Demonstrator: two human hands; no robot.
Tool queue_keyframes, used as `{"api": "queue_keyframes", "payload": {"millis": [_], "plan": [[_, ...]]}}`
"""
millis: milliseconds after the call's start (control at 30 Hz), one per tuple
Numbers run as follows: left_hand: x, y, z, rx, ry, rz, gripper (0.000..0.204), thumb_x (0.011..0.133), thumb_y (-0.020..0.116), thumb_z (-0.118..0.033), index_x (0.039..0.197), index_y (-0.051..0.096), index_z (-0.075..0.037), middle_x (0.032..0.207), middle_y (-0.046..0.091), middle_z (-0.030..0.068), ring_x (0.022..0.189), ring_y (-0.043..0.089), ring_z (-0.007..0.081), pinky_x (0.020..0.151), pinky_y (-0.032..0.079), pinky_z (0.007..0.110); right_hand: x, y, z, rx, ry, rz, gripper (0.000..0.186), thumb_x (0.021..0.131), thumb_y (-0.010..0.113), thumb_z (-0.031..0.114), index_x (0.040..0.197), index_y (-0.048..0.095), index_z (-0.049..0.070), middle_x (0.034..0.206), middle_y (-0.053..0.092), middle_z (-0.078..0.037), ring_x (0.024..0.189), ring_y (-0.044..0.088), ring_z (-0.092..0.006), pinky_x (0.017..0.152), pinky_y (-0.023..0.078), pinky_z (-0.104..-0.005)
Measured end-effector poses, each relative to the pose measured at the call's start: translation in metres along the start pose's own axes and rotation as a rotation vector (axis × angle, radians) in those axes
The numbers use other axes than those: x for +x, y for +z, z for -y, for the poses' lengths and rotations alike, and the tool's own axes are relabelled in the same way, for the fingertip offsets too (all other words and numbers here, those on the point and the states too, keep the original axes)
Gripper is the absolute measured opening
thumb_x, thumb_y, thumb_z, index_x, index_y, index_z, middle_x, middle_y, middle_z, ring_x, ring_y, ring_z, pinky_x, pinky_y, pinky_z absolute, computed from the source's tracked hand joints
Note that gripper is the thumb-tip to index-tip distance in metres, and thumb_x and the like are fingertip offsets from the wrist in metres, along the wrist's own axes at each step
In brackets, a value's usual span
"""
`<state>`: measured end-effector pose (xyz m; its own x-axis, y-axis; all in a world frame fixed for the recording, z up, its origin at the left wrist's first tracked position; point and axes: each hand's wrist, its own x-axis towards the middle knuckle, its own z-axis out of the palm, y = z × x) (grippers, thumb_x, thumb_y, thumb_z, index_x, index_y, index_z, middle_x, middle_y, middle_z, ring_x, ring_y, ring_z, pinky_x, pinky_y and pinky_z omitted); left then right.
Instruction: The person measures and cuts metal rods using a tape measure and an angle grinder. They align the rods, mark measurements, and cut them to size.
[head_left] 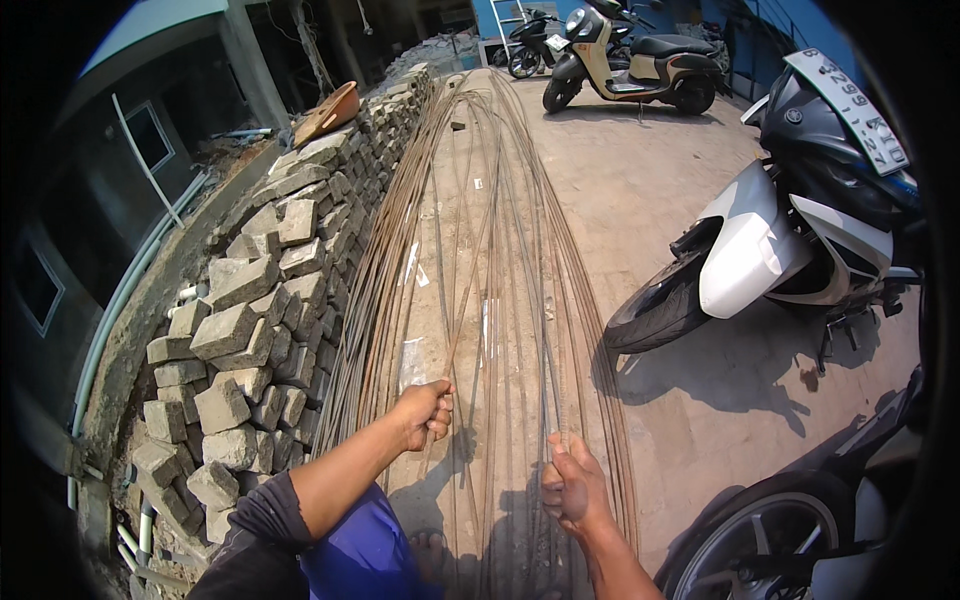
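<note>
Long, thin, rusty steel rods (pixel 362 310) run along the ground in front of me, many of them bent back in a loop at the far end. My left hand (pixel 426 416) is closed in a fist around one rod, which slants away and up from it. Lower and farther right, my right hand (pixel 577 484) is also closed, gripping a greyer rod (pixel 546 365) that stretches forward. More rods lie on the paving between and beside my hands. A bare foot (pixel 428 550) shows under me.
A tall stack of grey paving blocks (pixel 240 330) borders the rods on the left, with an orange-brown basin (pixel 328 114) on top. To the right stand a white-and-black motorcycle (pixel 745 255) and another wheel (pixel 765 535) nearer me. A scooter (pixel 640 70) is parked farther back.
</note>
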<state>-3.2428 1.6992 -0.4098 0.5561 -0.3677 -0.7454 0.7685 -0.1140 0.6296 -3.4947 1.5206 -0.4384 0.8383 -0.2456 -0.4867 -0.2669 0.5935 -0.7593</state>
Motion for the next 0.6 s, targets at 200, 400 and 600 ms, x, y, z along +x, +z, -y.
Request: {"api": "queue_keyframes", "payload": {"millis": [200,400,600], "plan": [[0.014,0.000,0.022,0.119,0.019,-0.071,0.017,0.109,0.051,-0.028,0.104,0.051,-0.012,0.071,0.042,-0.0025,0.052,0.032,0.0083,0.043,0.026,0.025,0.034,0.014,-0.065,-0.085,0.224,-0.014,0.030,0.111,0.050,0.029,0.136,0.041,0.014,0.066,0.041,0.003,0.051,0.040,-0.0111,0.048,0.037,-0.0331],[0.039,-0.005,0.039,0.172,-0.038,-0.013,0.024,0.112,0.046,-0.036,0.106,0.052,-0.013,0.072,0.041,-0.0029,0.055,0.032,0.0090,0.046,0.029,0.026,0.054,-0.016,-0.109,0.047,0.094,-0.032,0.040,0.111,0.050,0.031,0.141,0.042,0.006,0.063,0.044,0.001,0.050,0.043,-0.0129,0.047,0.038,-0.0324],[0.089,0.055,0.123,0.231,0.095,-0.121,0.035,0.112,0.046,-0.044,0.107,0.056,-0.010,0.074,0.045,-0.0006,0.055,0.036,0.0104,0.045,0.032,0.028,0.053,-0.049,-0.109,0.081,-0.093,-0.115,0.038,0.113,0.044,0.033,0.126,0.056,0.000,0.060,0.052,-0.004,0.050,0.050,-0.0161,0.048,0.043,-0.0337]]}}
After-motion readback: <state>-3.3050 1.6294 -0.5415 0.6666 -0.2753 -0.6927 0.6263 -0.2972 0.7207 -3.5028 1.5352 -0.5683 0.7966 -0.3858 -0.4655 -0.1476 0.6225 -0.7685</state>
